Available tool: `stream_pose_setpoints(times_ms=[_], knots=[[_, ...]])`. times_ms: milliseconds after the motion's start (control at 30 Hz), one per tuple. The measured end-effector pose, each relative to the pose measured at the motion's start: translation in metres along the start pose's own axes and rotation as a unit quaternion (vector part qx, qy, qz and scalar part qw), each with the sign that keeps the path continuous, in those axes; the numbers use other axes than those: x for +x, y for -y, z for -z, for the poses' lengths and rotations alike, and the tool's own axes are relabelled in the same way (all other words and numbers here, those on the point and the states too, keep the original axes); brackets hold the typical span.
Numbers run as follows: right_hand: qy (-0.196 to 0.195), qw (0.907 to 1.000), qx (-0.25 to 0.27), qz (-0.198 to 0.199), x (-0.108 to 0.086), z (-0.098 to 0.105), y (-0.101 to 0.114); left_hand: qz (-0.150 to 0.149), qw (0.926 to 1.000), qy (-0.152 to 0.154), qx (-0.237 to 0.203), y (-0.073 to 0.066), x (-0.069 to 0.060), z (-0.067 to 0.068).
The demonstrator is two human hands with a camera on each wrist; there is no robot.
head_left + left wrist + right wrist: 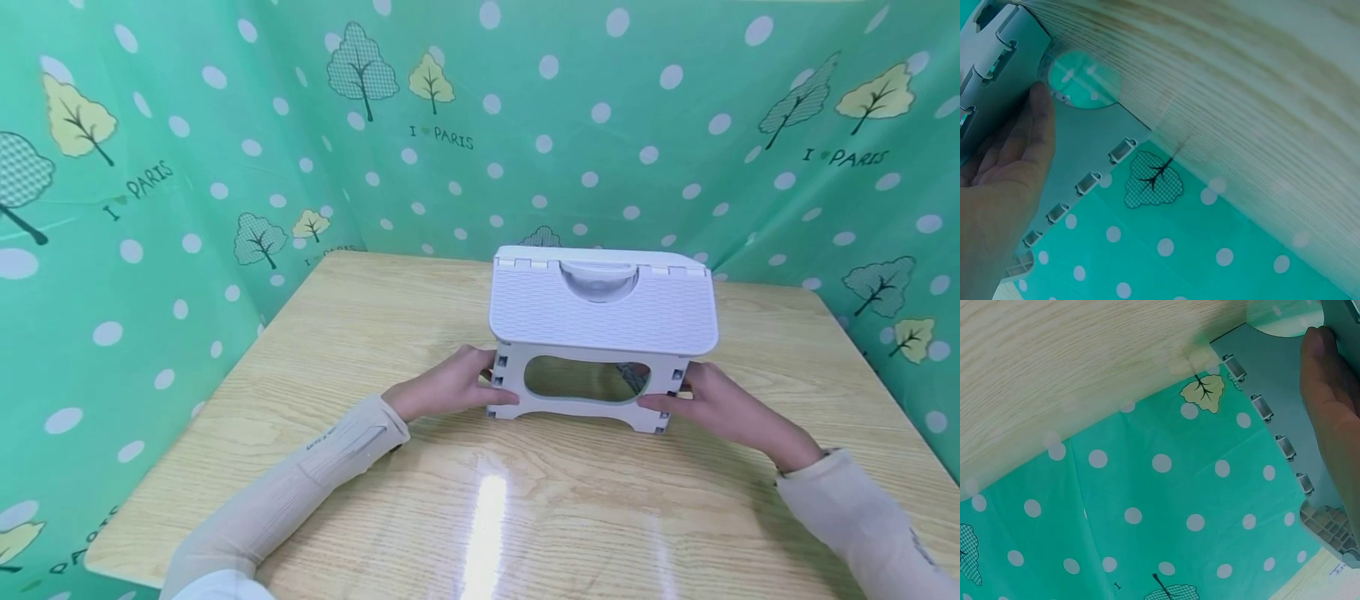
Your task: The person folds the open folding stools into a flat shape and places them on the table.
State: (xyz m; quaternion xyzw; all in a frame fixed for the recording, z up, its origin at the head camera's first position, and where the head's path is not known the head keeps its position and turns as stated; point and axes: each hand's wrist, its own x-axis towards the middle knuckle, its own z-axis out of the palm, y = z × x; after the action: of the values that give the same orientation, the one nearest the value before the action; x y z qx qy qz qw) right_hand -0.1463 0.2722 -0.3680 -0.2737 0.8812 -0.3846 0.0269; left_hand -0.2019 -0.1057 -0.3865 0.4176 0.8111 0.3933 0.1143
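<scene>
One table (375, 325) holds one white stool (600, 323); my left hand (455, 387) and right hand (722, 410) both grip its two sides.

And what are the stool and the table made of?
The stool looks like matt, hard plastic, with a moulded weave pattern. The table looks like shiny wood, with grain lines and a bright reflection, though the grain could be printed.
</scene>
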Motion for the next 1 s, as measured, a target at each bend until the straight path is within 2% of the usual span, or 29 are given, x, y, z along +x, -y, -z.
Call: stream_pose_setpoints(times_ms=[1000], knots=[[-0.003,0.9999,-0.010,-0.011,0.0008,-0.0019,-0.0030,0.001,1.0000,0.003,0.000,-0.0005,-0.0004,-0.0009]])
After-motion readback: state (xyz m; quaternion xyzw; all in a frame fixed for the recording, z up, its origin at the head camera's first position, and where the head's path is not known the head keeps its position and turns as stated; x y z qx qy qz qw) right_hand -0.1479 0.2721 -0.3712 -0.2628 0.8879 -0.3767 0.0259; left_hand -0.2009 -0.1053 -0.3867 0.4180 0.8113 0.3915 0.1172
